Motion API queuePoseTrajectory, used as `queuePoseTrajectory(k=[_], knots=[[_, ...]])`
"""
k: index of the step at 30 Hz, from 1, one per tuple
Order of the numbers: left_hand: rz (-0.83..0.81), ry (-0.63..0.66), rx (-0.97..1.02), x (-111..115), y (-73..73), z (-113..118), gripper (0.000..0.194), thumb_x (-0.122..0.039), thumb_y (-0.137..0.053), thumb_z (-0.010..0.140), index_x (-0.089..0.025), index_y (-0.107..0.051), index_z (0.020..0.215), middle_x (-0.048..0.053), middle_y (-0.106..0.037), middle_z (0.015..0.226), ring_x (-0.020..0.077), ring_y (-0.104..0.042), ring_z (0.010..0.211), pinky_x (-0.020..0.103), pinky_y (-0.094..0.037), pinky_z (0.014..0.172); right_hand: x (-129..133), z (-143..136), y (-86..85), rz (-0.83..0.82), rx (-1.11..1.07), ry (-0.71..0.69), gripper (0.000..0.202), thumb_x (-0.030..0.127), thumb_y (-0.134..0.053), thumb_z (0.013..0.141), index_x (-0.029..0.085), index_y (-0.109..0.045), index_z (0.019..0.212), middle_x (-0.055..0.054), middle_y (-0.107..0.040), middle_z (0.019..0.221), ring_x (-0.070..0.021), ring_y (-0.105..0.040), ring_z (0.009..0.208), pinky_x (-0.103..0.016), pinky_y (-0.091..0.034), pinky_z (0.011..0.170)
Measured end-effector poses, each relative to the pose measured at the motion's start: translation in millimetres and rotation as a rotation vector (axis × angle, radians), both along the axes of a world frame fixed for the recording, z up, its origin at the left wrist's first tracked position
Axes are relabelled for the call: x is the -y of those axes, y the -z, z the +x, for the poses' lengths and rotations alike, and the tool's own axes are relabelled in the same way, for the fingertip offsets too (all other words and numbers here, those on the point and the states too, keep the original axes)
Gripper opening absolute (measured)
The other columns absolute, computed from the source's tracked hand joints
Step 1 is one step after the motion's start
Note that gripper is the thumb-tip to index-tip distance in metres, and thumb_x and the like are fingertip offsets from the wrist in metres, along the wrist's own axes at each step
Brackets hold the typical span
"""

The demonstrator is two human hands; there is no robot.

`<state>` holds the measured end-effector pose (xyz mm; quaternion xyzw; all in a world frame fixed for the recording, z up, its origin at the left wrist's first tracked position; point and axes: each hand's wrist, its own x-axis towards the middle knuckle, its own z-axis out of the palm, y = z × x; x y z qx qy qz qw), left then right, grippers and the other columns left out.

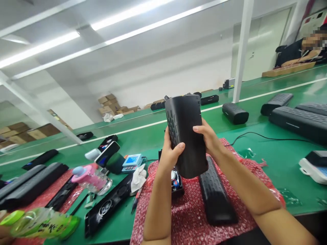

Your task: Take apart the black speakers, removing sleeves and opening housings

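Above red bubble wrap (189, 212), both forearms (158, 204) reach forward, the left hand (169, 154) and right hand (211, 137) clasping a black casing (190, 144) upright between them, fingers (166, 136) curved round its sides, thumbs on its near face. Beyond the green desk (270, 141) rises a white wall (178, 71) beneath bright strip lights (133, 14).

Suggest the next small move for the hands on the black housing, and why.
I'd probably lower the black housing onto the bare patch of red bubble wrap left of the black patterned casing: the left hand and right hand grip opposite sides, it appears held up over that padding, and the casing already takes the right.
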<state>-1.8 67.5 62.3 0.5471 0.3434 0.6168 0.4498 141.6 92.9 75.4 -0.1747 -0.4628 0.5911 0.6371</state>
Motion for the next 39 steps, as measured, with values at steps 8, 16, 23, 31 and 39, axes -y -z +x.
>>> queuePoseTrajectory(k=[8, 16, 23, 31, 39], knots=[[-0.054, -0.086, -0.211, -12, 3.7, -8, 0.094, -0.037, -0.088, 0.057, -0.023, -0.044, 0.139, 0.013, -0.059, 0.130, 0.0342, -0.058, 0.119, 0.044, -0.052, 0.097, -23, -18, 27.5, 0.015, 0.089, 0.058, 0.061, 0.038, -0.075, 0.064, 0.023, -0.049, 0.118, -0.007, -0.063, 0.119, -0.0278, -0.059, 0.115, -0.046, -0.046, 0.104], [-0.028, -0.084, -0.100, -24, 14.3, 7, 0.085, -0.039, -0.090, 0.050, -0.020, -0.053, 0.124, 0.009, -0.065, 0.117, 0.0298, -0.064, 0.106, 0.040, -0.054, 0.090, -20, -9, 26.9, 0.070, 0.284, 0.243, 0.078, 0.042, -0.074, 0.066, 0.021, -0.041, 0.134, -0.012, -0.054, 0.138, -0.0302, -0.053, 0.127, -0.050, -0.040, 0.113], [0.075, -0.015, -0.091, -24, 17.1, 13, 0.087, -0.042, -0.090, 0.052, -0.022, -0.049, 0.126, 0.009, -0.063, 0.120, 0.0295, -0.063, 0.109, 0.042, -0.054, 0.091, -11, 0, 19.8, 0.098, 0.307, 0.298, 0.071, 0.040, -0.072, 0.065, 0.025, -0.044, 0.129, -0.008, -0.057, 0.134, -0.0308, -0.057, 0.122, -0.053, -0.044, 0.110], [0.298, 0.083, -0.201, -13, 14.9, 16, 0.126, -0.042, -0.088, 0.055, -0.028, -0.008, 0.151, 0.014, -0.047, 0.144, 0.0334, -0.051, 0.129, 0.049, -0.045, 0.107, 10, 11, 12.4, 0.295, 0.344, 0.332, 0.061, 0.035, -0.071, 0.075, 0.030, -0.046, 0.130, -0.004, -0.058, 0.127, -0.0299, -0.055, 0.124, -0.050, -0.051, 0.102], [0.390, 0.068, -0.285, -1, 14.6, 18, 0.128, -0.054, -0.084, 0.061, -0.030, 0.001, 0.154, 0.013, -0.044, 0.147, 0.0348, -0.049, 0.132, 0.051, -0.046, 0.106, 31, 18, 3.5, 0.320, 0.360, 0.331, 0.061, 0.037, -0.073, 0.075, 0.029, -0.047, 0.130, -0.007, -0.060, 0.124, -0.0334, -0.054, 0.125, -0.053, -0.052, 0.101]])
